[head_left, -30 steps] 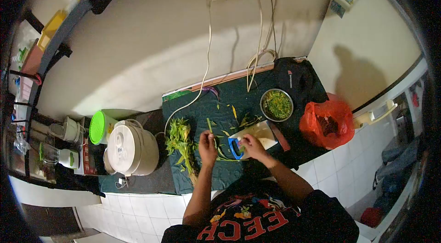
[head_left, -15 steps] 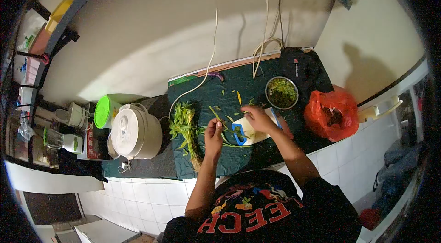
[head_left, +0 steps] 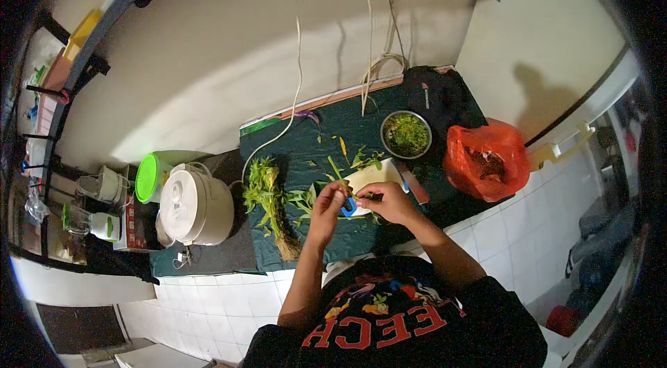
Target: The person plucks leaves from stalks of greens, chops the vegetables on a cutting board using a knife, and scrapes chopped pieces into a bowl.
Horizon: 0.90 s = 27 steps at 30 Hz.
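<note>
In the head view, my left hand [head_left: 329,205] pinches a green vegetable stem [head_left: 335,169] whose upper end sticks up past the fingers. My right hand [head_left: 386,204] is closed at the lower part of the stem, close beside my left hand; its fingertips are partly hidden. Under and behind my hands lies a white cutting board [head_left: 375,175] with a blue handle [head_left: 349,208]. Loose leaves [head_left: 301,202] lie left of the board, with more leafy pieces [head_left: 366,159] at its far edge. A bunch of leafy greens [head_left: 261,191] with roots lies farther left.
A metal bowl [head_left: 429,140] of chopped greens stands behind the board. An open red plastic bag [head_left: 511,166] is at the right, by a black bag [head_left: 439,100]. A flat brownish piece [head_left: 417,187] lies beside the board. The rice cooker [head_left: 186,201] stands left, its cable crossing the cloth.
My right hand has come down and left from above the board to meet my left hand at the stem. The whole view has shifted slightly.
</note>
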Each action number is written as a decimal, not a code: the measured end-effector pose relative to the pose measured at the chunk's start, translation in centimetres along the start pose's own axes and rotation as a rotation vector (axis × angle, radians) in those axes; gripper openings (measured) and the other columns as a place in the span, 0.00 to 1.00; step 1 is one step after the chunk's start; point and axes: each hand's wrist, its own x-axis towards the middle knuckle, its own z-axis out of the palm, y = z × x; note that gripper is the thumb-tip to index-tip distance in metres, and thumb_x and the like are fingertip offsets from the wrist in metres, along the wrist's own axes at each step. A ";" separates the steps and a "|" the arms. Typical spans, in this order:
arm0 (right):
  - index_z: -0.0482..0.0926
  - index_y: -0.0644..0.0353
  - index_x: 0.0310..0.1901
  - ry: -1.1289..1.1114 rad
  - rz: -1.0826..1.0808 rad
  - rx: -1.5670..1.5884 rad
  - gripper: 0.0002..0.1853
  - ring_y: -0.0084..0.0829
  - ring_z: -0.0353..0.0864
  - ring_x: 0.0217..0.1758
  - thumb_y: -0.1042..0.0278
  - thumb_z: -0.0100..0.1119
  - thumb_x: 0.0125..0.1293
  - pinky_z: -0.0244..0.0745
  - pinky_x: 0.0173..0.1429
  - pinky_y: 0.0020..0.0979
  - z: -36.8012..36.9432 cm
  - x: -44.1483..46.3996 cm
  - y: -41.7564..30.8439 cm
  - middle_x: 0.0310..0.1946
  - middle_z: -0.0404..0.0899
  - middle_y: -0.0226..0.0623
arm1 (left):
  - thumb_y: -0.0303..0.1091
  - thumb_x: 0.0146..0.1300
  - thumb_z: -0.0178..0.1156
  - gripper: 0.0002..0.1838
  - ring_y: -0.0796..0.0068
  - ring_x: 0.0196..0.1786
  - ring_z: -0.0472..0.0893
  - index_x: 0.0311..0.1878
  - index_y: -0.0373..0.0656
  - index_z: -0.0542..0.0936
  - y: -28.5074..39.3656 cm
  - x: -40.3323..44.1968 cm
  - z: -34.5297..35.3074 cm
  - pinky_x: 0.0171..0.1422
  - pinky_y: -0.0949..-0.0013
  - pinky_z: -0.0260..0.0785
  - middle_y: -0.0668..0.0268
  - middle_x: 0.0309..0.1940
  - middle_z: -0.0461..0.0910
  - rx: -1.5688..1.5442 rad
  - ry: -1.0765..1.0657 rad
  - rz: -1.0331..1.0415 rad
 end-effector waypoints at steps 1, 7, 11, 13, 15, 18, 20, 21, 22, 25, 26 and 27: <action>0.85 0.62 0.43 -0.003 0.024 -0.045 0.12 0.25 0.83 0.39 0.63 0.69 0.62 0.76 0.47 0.30 -0.5 -0.4 0.1 0.34 0.86 0.36 | 0.32 0.73 0.56 0.08 0.82 0.41 0.73 0.50 0.39 0.77 0.0 -0.2 0.3 0.48 0.74 0.67 0.72 0.39 0.77 0.072 -0.099 0.011; 0.86 0.58 0.39 -0.020 0.028 0.004 0.13 0.33 0.86 0.37 0.57 0.71 0.59 0.77 0.47 0.33 -3.0 -2.6 0.5 0.34 0.87 0.38 | 0.29 0.67 0.63 0.07 0.81 0.43 0.78 0.45 0.36 0.81 -0.7 -0.4 2.6 0.48 0.75 0.70 0.69 0.38 0.82 0.175 -0.182 0.017; 0.87 0.55 0.36 -0.015 -0.029 -0.220 0.12 0.35 0.86 0.38 0.56 0.72 0.57 0.78 0.46 0.35 -5.0 -3.3 1.4 0.34 0.87 0.35 | 0.28 0.65 0.65 0.06 0.82 0.40 0.79 0.41 0.35 0.83 0.5 -1.0 4.3 0.47 0.74 0.71 0.68 0.35 0.83 0.242 -0.225 0.003; 0.86 0.61 0.38 -0.040 -0.009 -0.152 0.09 0.27 0.85 0.38 0.66 0.71 0.60 0.77 0.46 0.30 -5.8 -3.6 -0.1 0.34 0.86 0.36 | 0.28 0.65 0.66 0.06 0.82 0.39 0.79 0.40 0.34 0.83 0.8 -1.1 4.6 0.46 0.75 0.71 0.69 0.33 0.83 0.271 -0.230 0.026; 0.85 0.62 0.38 -0.060 -0.015 -0.121 0.09 0.26 0.85 0.38 0.67 0.70 0.60 0.77 0.45 0.30 -6.3 -3.9 -1.5 0.34 0.86 0.36 | 0.28 0.65 0.66 0.06 0.83 0.39 0.78 0.40 0.35 0.84 0.1 -0.9 4.6 0.45 0.75 0.71 0.69 0.33 0.83 0.193 -0.227 0.025; 0.84 0.63 0.39 -0.066 -0.027 -0.120 0.08 0.26 0.85 0.38 0.68 0.68 0.61 0.77 0.45 0.30 -6.5 -4.0 -2.1 0.34 0.86 0.36 | 0.31 0.63 0.67 0.07 0.84 0.34 0.75 0.36 0.37 0.84 0.3 -1.1 4.8 0.40 0.76 0.68 0.71 0.29 0.82 0.296 -0.201 0.072; 0.84 0.63 0.39 -0.048 -0.033 -0.151 0.08 0.27 0.85 0.38 0.69 0.67 0.62 0.77 0.45 0.30 -6.6 -4.0 -2.5 0.34 0.86 0.37 | 0.30 0.64 0.67 0.06 0.83 0.35 0.77 0.37 0.37 0.84 0.3 -1.0 4.4 0.42 0.75 0.69 0.70 0.30 0.83 0.322 -0.216 0.064; 0.84 0.63 0.40 -0.033 -0.039 -0.163 0.08 0.28 0.85 0.38 0.69 0.66 0.62 0.77 0.45 0.30 -6.4 -4.0 -2.8 0.34 0.86 0.37 | 0.29 0.64 0.67 0.05 0.83 0.37 0.78 0.37 0.37 0.84 0.4 -1.2 4.3 0.44 0.74 0.71 0.69 0.31 0.83 0.345 -0.225 0.048; 0.84 0.63 0.40 -0.020 -0.046 -0.174 0.08 0.29 0.85 0.38 0.69 0.66 0.63 0.77 0.45 0.31 -6.1 -4.1 -3.0 0.34 0.86 0.37 | 0.29 0.64 0.67 0.05 0.83 0.37 0.78 0.37 0.37 0.84 0.4 -1.3 4.2 0.44 0.74 0.71 0.69 0.31 0.83 0.346 -0.226 0.042; 0.84 0.62 0.41 0.053 -0.167 -0.255 0.08 0.33 0.86 0.38 0.68 0.65 0.63 0.77 0.46 0.33 -5.5 -3.8 -3.5 0.34 0.86 0.38 | 0.28 0.64 0.67 0.05 0.83 0.35 0.78 0.37 0.37 0.84 0.8 -1.3 3.9 0.43 0.75 0.70 0.69 0.31 0.84 0.270 -0.204 0.024; 0.84 0.62 0.41 0.054 -0.168 -0.253 0.08 0.33 0.86 0.38 0.68 0.65 0.63 0.77 0.46 0.33 -5.3 -3.6 -3.8 0.34 0.86 0.38 | 0.28 0.64 0.67 0.04 0.83 0.35 0.78 0.37 0.37 0.84 1.0 -1.3 3.7 0.43 0.75 0.70 0.69 0.31 0.84 0.225 -0.187 0.035; 0.85 0.60 0.41 0.072 -0.204 -0.258 0.09 0.35 0.85 0.38 0.66 0.65 0.63 0.76 0.48 0.35 -5.1 -3.6 -4.2 0.34 0.86 0.38 | 0.27 0.64 0.67 0.04 0.83 0.35 0.77 0.36 0.37 0.83 1.1 -1.4 3.5 0.43 0.75 0.70 0.69 0.31 0.84 0.181 -0.171 0.046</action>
